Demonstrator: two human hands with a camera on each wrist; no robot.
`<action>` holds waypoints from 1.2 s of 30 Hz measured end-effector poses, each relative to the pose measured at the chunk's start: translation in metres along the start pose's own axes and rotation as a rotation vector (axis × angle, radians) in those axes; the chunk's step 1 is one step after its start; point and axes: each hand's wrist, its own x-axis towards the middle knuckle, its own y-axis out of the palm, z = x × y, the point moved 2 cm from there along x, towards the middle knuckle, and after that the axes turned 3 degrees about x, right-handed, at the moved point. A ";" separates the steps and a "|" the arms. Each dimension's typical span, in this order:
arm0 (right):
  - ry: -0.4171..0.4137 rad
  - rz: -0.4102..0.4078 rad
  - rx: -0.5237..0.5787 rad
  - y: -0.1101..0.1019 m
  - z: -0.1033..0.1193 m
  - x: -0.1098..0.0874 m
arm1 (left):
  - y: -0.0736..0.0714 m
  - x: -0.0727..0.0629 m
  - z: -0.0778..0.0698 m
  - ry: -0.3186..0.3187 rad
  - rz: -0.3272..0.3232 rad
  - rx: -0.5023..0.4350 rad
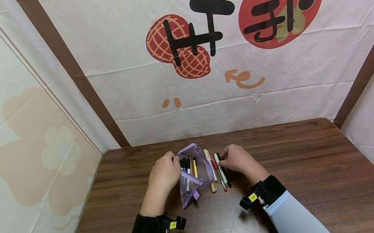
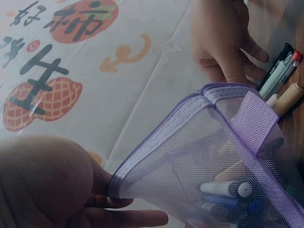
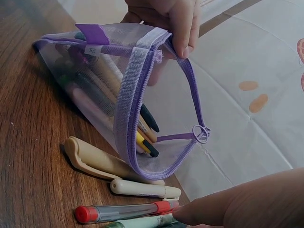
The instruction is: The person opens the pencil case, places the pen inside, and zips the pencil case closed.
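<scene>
A purple mesh pencil pouch [image 1: 190, 177] stands with its zipped mouth wide, several pens inside showing through the mesh. My left hand [image 1: 164, 172] pinches the rim of its mouth on the left side. To the right of the pouch, several pens lie side by side: a thick beige marker [image 3: 97, 156], a slim cream pen [image 3: 142, 188], a clear pen with red ends [image 3: 124, 212], a pale green pen [image 3: 142, 222] and a black one. At their far ends is my right hand [image 1: 236, 160], with a fingertip touching the end of the red pen.
The pouch and pens are on a dark wood-grain table [image 1: 291, 181], near its far edge. A printed white cloth [image 1: 125, 93] hangs behind the table. More pale cloth hangs at the left and right sides. Each wrist wears a black camera strap [image 1: 272, 188].
</scene>
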 end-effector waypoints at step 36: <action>0.000 0.003 -0.154 0.013 -0.030 0.031 | -0.014 0.002 0.013 -0.053 0.012 0.091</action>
